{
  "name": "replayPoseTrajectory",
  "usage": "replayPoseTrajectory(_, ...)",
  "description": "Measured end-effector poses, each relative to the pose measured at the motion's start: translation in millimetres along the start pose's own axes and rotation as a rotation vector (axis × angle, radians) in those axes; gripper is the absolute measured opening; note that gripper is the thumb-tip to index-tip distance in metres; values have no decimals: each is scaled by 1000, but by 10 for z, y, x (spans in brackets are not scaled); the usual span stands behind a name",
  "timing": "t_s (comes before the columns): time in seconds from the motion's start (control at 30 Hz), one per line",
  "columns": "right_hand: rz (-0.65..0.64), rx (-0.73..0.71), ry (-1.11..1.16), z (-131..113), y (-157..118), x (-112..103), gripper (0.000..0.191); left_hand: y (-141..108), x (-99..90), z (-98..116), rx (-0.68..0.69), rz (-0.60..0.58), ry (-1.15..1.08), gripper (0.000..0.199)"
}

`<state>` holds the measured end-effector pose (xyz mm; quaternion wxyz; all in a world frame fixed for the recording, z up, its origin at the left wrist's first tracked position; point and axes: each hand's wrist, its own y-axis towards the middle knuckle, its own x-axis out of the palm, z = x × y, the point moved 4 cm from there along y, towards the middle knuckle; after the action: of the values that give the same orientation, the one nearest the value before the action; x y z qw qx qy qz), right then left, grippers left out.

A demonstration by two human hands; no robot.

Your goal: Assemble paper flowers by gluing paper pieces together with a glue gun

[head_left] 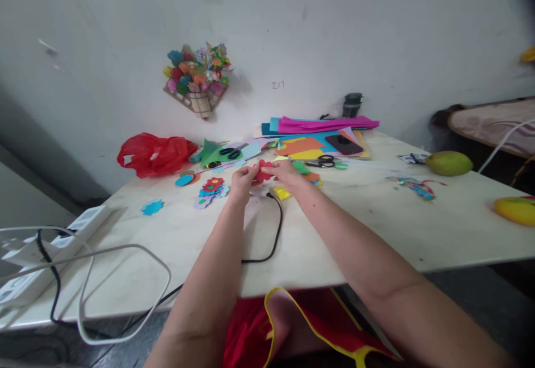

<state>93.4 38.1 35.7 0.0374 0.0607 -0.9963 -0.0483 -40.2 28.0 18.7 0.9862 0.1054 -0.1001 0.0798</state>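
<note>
Between my two hands, just above the table, is a red paper flower cut-out (263, 172). My left hand (244, 181) pinches its left edge, and my right hand (286, 172) has its fingers closed on the right edge. Left of my hands lies a cluster of paper flowers (212, 189) in red, blue and lilac. A single blue paper flower (152, 207) rests farther left. Green paper pieces (300, 167) and a yellow piece (282, 193) lie close to my right hand. Part of the red flower is hidden by my fingers.
Scissors (325, 161) lie right of my hands, with another pair (232, 151) behind them. Coloured sheets and a phone (344, 144) are at the back. A red plastic bag (154, 155), a power strip (79, 234), a black cable (279, 228) and a mango (449, 163) are around.
</note>
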Motion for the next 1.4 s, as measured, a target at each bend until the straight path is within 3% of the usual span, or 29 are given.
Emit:
replayPoseTrajectory(0.27, 27, 13, 7, -11, -16, 11, 16, -1, -1, 1, -1, -52, 12, 50)
replayPoseTrajectory(0.57, -158, 4, 20, 78, 92, -38, 37, 16, -29, 6, 13, -14, 31, 53)
replayPoseTrajectory(0.9, -24, 52, 13, 89, 59, -29, 13, -12, 10, 23, 13, -27, 79, 50)
replayPoseTrajectory(1.2, -30, 24, 47, 79, 52, 11, 13, -5, 16, 15, 3, -18, 87, 52)
replayPoseTrajectory(1.4, -128, 20, 33, 71, 57, -23, 37, 17, -38, 18, 21, 9, 45, 52)
